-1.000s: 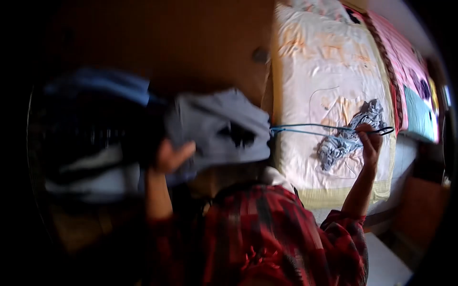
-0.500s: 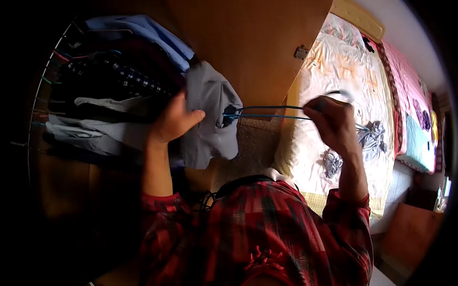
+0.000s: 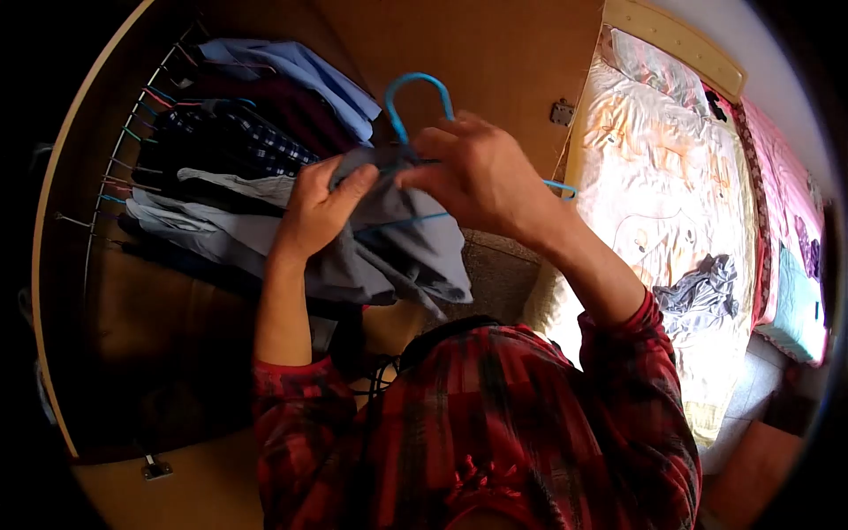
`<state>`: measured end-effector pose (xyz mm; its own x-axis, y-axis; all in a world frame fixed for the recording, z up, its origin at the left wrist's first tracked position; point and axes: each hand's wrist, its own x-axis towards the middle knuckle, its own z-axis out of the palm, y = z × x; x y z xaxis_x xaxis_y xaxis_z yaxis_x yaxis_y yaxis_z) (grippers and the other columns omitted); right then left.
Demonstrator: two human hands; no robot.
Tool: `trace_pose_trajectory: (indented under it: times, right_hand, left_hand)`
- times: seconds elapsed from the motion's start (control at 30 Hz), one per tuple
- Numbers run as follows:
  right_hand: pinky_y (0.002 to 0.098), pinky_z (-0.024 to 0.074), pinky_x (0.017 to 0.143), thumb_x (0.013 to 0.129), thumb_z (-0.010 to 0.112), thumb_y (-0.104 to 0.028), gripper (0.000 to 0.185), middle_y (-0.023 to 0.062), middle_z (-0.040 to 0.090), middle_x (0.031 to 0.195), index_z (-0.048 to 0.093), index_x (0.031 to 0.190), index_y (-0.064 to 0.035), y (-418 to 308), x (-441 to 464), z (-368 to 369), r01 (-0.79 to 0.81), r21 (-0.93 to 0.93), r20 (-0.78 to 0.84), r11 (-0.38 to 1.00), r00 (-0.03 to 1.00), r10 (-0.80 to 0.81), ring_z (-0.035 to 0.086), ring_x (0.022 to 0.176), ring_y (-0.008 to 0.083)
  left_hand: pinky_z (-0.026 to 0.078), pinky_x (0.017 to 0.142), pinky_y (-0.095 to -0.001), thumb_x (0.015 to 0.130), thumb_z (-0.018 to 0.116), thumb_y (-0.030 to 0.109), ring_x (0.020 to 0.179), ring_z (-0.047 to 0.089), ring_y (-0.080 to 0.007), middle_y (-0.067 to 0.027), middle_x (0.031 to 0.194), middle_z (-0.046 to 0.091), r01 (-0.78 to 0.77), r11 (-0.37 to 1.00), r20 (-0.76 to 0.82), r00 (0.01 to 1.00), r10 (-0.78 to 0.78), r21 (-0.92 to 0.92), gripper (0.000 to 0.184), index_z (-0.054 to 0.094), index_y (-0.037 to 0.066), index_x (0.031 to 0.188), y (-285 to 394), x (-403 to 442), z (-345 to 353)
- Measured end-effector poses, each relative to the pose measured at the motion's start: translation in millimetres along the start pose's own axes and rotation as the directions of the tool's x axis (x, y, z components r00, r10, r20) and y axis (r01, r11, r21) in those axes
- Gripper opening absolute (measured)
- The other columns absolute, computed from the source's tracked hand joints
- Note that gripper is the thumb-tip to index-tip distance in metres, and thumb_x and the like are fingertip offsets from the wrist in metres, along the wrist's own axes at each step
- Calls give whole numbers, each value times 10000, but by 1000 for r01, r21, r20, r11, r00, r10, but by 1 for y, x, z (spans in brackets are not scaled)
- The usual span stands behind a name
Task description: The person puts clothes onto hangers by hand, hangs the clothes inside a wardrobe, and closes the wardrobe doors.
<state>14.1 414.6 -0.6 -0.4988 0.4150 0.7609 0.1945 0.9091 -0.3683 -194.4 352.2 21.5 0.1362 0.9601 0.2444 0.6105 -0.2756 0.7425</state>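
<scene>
A grey garment (image 3: 428,265) hangs in loose folds from my left hand (image 3: 314,208), whose thumb presses the cloth against the fingers. Close beside it, my right hand (image 3: 486,172) is closed around a blue clothes hanger (image 3: 418,78). The hanger's hook points up above the knuckles. One end of the hanger shows past my right wrist, and a blue bar crosses the grey cloth. My fingers hide the hanger's neck and part of the collar area.
At left, several shirts (image 3: 256,132) hang from a metal rail (image 3: 115,159) inside a wardrobe. A wooden door (image 3: 495,62) stands ahead. On the right, a bed (image 3: 627,221) with a pale patterned sheet holds a crumpled grey garment (image 3: 702,287).
My right hand has come left with the hanger, from over the bed to beside my left hand. The hook now points up, and my left hand has closed on the grey cloth.
</scene>
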Motion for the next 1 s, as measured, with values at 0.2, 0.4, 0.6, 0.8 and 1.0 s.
trace_pose_trajectory:
  times: [0.2,0.4,0.6,0.8,1.0]
  right_hand:
    - [308,408,476,756,527,-95,100,133,574,736,582,718,-20,10,-90,-62,290,-18,-515,957,818,-257,504,547,193]
    - [361,426,888,756,682,-216,446,150,548,1102,544,1142,-40,86,-131,52,-596,382,114,706,789,604,528,1016,275]
    - [399,273,1053,696,749,-339,798,180,372,1351,375,1332,-35,45,-67,103,-551,651,684,522,724,-88,346,1257,307]
    - [350,360,980,747,714,-333,649,129,495,1253,466,1269,-38,38,-57,127,-846,477,786,-238,532,-315,449,1167,241]
    - [311,443,871,729,721,-129,474,71,612,1066,552,1165,-51,52,-30,91,-587,687,688,429,716,-122,560,993,187]
  left_hand:
    - [425,623,-228,853,584,245,653,537,-84,-20,725,611,105,975,-199,969,-145,-198,263,642,-12,855,9,-22,-44]
    - [405,662,-224,815,632,229,699,518,-84,5,827,568,-4,947,-244,967,-79,-321,268,602,10,967,-9,-53,-78]
    - [425,696,-290,706,747,270,762,527,-168,-68,865,583,-276,922,-298,935,192,-272,451,554,4,1014,-15,-65,-70]
    - [422,646,-325,642,763,411,711,539,-217,-147,816,585,-220,865,-257,960,110,-451,515,577,-38,811,-14,-92,-93]
    - [423,702,-268,731,721,319,740,531,-144,-53,825,584,91,927,-411,878,-247,-363,400,565,10,932,-34,-148,-121]
